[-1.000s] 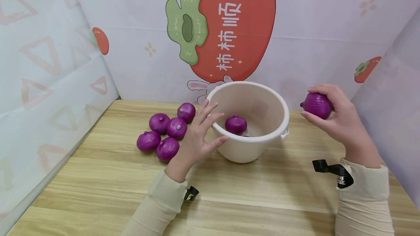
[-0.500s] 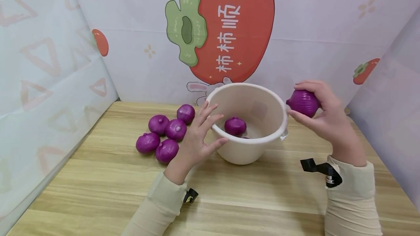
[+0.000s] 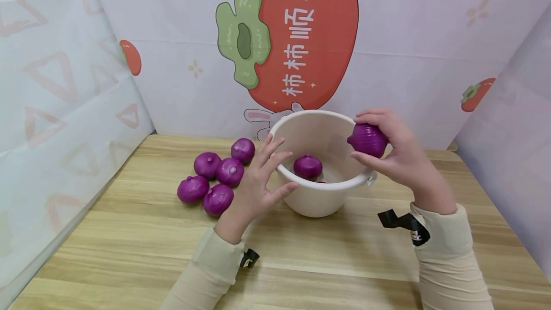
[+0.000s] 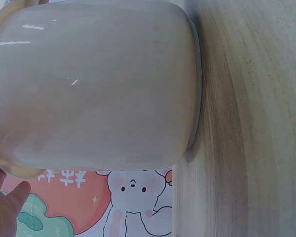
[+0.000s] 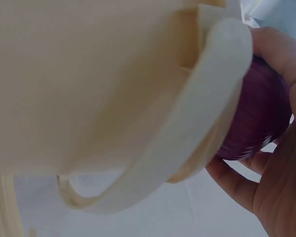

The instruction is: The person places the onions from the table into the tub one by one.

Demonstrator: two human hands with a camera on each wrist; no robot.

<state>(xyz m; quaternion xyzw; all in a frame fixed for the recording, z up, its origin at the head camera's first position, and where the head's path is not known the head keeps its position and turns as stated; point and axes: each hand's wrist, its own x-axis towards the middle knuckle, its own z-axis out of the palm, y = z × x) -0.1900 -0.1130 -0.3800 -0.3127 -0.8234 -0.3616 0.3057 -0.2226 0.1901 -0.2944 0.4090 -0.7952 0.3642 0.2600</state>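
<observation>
Head view, right fingers [image 3: 375,111] curled round a purple onion [image 3: 368,140] (tip leftward), left fingers [image 3: 279,160] spread at the bucket rim [image 3: 320,186]

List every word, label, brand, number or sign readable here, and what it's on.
"柿柿顺利": sideways, reading upward, on the red fruit print of the backdrop; the last character is partly cut off by the frame.
No readable text on the bucket or onions.
</observation>
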